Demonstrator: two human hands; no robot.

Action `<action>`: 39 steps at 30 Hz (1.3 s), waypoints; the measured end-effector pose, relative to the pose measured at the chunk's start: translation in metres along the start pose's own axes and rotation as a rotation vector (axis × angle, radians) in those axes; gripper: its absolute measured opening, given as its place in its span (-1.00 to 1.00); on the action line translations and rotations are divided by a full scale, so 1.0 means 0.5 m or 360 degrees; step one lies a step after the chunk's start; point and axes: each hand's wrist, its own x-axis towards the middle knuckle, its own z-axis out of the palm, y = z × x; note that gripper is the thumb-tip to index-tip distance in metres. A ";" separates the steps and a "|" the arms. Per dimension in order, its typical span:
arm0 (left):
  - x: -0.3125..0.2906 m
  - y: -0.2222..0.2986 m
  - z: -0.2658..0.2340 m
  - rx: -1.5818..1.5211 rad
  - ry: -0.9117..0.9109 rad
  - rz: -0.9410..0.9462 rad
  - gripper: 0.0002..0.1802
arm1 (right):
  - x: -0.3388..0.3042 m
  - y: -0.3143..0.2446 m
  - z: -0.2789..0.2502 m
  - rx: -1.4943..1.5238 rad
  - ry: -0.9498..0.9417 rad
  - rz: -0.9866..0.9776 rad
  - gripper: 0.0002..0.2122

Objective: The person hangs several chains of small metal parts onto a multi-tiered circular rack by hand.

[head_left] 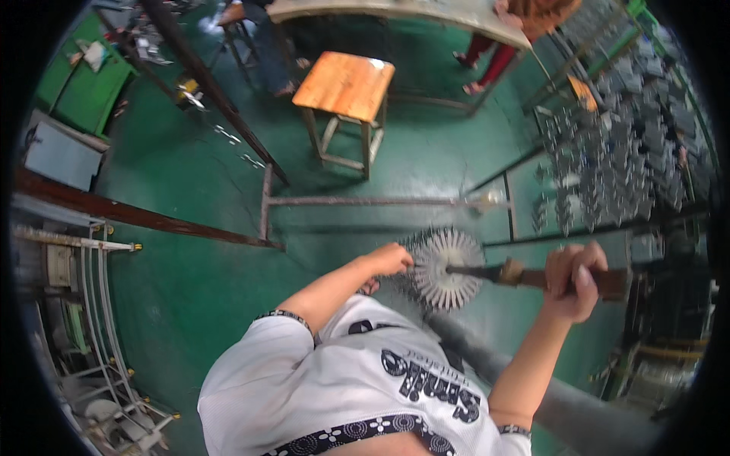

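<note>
In front of my waist is a spiky grey roll (pixel 447 270), a thick cylinder with pale fins radiating around its round end face. A dark rod (pixel 480 272) runs from the middle of that face to the right and meets a brown bar (pixel 612 284). My right hand (pixel 576 283) is closed around this bar, thumb across it. At the other end of the roll, my left hand (pixel 389 261) has its fingers curled in; what they grip is hidden behind the hand and the fins.
A metal frame (pixel 365 201) crosses just ahead, with a wooden stool (pixel 346 85) beyond it. Rows of hanging grey metal parts (pixel 608 152) fill the right. Two people are near a long table (pixel 403 11) at the back. A trolley rack (pixel 103 304) stands left, and a thick grey pipe (pixel 547 395) lies low right.
</note>
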 end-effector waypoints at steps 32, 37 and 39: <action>-0.503 0.628 -1.008 -0.0447 0.2288 0.1432 -0.86 | -0.019 0.000 -0.031 -0.0018 0.0065 -0.0122 -0.75; -0.502 0.619 -0.939 -0.0600 0.2203 0.1267 -0.81 | -0.018 -0.002 -0.036 -0.0013 0.0060 -0.0120 -0.76; -0.504 0.597 -0.906 -0.0667 0.2189 0.1158 -0.77 | -0.018 -0.001 -0.036 0.0000 0.0046 -0.0128 -0.76</action>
